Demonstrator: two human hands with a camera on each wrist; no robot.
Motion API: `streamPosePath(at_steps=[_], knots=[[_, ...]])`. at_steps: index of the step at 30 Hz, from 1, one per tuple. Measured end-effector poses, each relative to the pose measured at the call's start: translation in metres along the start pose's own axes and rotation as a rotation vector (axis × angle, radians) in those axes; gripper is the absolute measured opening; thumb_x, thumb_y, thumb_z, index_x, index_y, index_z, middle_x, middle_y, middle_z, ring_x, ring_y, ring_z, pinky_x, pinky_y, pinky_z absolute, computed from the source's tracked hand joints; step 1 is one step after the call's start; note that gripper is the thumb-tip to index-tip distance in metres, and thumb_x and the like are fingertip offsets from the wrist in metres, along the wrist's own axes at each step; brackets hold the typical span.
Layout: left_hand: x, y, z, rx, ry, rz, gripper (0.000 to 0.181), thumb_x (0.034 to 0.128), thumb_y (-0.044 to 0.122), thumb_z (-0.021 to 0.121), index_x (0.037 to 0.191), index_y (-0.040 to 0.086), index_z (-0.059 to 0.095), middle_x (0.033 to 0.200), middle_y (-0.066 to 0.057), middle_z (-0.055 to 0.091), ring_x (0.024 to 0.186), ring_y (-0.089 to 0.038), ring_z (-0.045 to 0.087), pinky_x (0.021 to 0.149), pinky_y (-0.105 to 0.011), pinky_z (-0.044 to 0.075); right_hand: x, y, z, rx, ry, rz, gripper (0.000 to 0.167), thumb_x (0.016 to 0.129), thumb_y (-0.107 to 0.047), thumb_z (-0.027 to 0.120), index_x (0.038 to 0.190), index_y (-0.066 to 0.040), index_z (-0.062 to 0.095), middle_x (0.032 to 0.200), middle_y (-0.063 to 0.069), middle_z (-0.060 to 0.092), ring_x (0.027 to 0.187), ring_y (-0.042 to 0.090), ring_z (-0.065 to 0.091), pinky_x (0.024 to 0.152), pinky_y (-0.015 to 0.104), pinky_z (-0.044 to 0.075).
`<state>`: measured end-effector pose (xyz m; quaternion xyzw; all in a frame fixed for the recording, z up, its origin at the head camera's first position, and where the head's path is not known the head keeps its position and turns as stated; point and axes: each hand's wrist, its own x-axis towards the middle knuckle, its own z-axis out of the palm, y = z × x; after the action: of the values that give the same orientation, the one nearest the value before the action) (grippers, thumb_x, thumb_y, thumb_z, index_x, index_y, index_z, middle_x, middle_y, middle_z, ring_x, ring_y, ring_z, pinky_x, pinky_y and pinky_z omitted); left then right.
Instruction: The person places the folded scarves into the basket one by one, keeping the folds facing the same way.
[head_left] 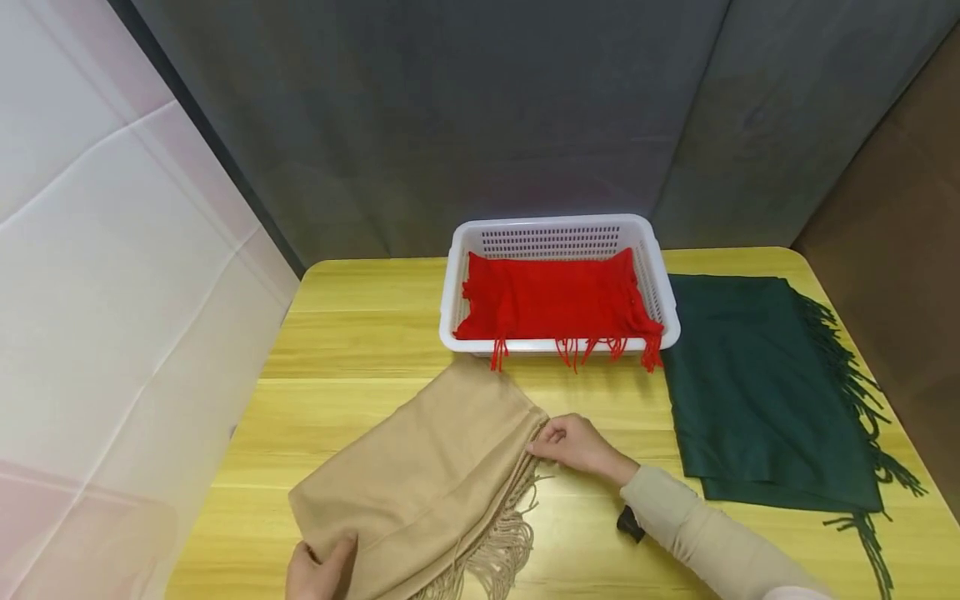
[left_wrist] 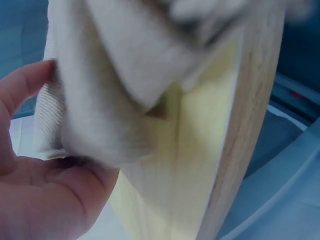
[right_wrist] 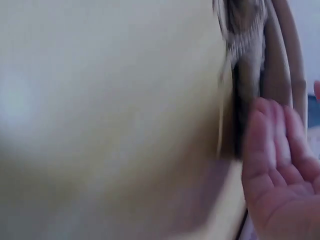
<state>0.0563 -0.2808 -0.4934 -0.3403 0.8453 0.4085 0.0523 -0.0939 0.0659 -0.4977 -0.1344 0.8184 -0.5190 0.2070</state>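
The beige scarf lies folded and slanted on the table. The left hand holds its near corner, cloth between thumb and fingers; the right hand pinches the fringed edge, fingertips nearly together. If 1 hand pulls harder, the layers may slip and the fringe may tangle. The white basket, with a red scarf inside, stands just beyond the far corner and could block it. A green scarf lies to the right.

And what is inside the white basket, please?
A red scarf lies inside the white basket, with its fringe hanging over the front rim. The scarf hides the basket's floor, so whether anything is under it cannot be seen.
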Motion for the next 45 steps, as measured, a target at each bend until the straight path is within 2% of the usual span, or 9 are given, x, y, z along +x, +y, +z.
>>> streamPosePath(at_steps=[5,8,13,22,28,32,35,40,45], knots=[[0.007,0.003,-0.004,0.0,0.009,-0.033,0.074,0.0805,0.046,0.056,0.11,-0.02,0.038,0.096,-0.033,0.05,0.079,-0.034,0.052,0.067,-0.037,0.043,0.023,-0.001,-0.021,-0.02,0.206,0.014,0.016,0.075,-0.021,0.069,0.075,-0.005,0.064,0.067,0.001,0.061,0.059,0.014,0.055,0.057,0.028,0.046],[0.014,0.004,-0.007,0.006,0.014,-0.008,0.074,0.0846,0.045,0.05,0.113,-0.022,0.036,0.099,-0.037,0.048,0.082,-0.038,0.051,0.069,-0.042,0.043,0.038,0.001,-0.025,-0.063,0.243,-0.001,0.021,0.077,-0.017,0.067,0.09,0.0,0.065,0.081,0.009,0.065,0.073,0.019,0.06,0.067,0.03,0.048],[0.026,0.008,-0.008,-0.054,0.04,-0.017,0.071,0.088,0.041,0.044,0.117,-0.023,0.032,0.102,-0.037,0.044,0.086,-0.04,0.049,0.07,-0.041,0.042,0.056,-0.001,-0.019,-0.104,0.178,-0.031,0.036,0.078,-0.012,0.063,0.106,0.01,0.058,0.096,0.019,0.062,0.086,0.027,0.06,0.079,0.034,0.046],[0.042,0.015,-0.014,-0.138,0.03,-0.002,0.072,0.0884,0.036,0.044,0.126,-0.022,0.021,0.111,-0.036,0.037,0.093,-0.041,0.045,0.075,-0.042,0.042,0.078,-0.012,-0.011,-0.118,0.128,0.048,0.031,0.077,-0.017,0.066,0.1,0.004,0.064,0.09,0.012,0.065,0.083,0.02,0.061,0.073,0.031,0.048],[0.055,0.016,-0.02,-0.172,0.044,-0.014,0.069,0.0873,0.029,0.048,0.127,-0.021,0.02,0.111,-0.036,0.038,0.087,-0.037,0.05,0.069,-0.033,0.043,0.086,-0.015,-0.006,-0.114,0.094,0.02,0.02,0.078,-0.017,0.065,0.081,0.002,0.069,0.073,0.006,0.064,0.064,0.012,0.056,0.059,0.024,0.045],[0.06,0.017,-0.022,-0.193,0.014,0.004,0.068,0.0864,0.023,0.05,0.127,-0.022,0.018,0.115,-0.038,0.035,0.085,-0.034,0.051,0.07,-0.029,0.043,0.091,-0.015,0.001,-0.125,0.078,0.001,0.028,0.078,-0.019,0.065,0.056,-0.003,0.059,0.048,-0.006,0.044,0.046,0.005,0.037,0.045,0.018,0.031],[0.062,0.017,-0.022,-0.188,0.011,0.033,0.064,0.0847,0.015,0.051,0.126,-0.022,0.019,0.114,-0.037,0.035,0.083,-0.032,0.052,0.066,-0.024,0.042,0.092,-0.015,0.005,-0.193,0.062,-0.011,0.036,0.076,-0.021,0.066,0.048,-0.009,0.047,0.043,-0.008,0.032,0.042,0.006,0.03,0.041,0.019,0.026],[0.063,0.015,-0.021,-0.204,-0.027,0.063,0.065,0.0834,0.008,0.05,0.13,-0.016,0.012,0.116,-0.037,0.033,0.089,-0.036,0.049,0.064,-0.021,0.041,0.09,-0.013,0.008,-0.367,0.043,-0.024,0.028,0.075,-0.026,0.066,0.055,-0.012,0.053,0.046,-0.007,0.036,0.045,0.009,0.035,0.041,0.021,0.028],[0.063,0.017,-0.021,-0.218,-0.069,0.078,0.066,0.0838,0.006,0.051,0.134,-0.006,0.01,0.112,-0.033,0.035,0.076,-0.019,0.053,0.06,-0.023,0.043,0.083,-0.008,0.007,-0.469,0.057,-0.039,0.02,0.075,-0.028,0.065,0.063,-0.016,0.055,0.052,-0.005,0.044,0.051,0.011,0.041,0.043,0.025,0.033]])
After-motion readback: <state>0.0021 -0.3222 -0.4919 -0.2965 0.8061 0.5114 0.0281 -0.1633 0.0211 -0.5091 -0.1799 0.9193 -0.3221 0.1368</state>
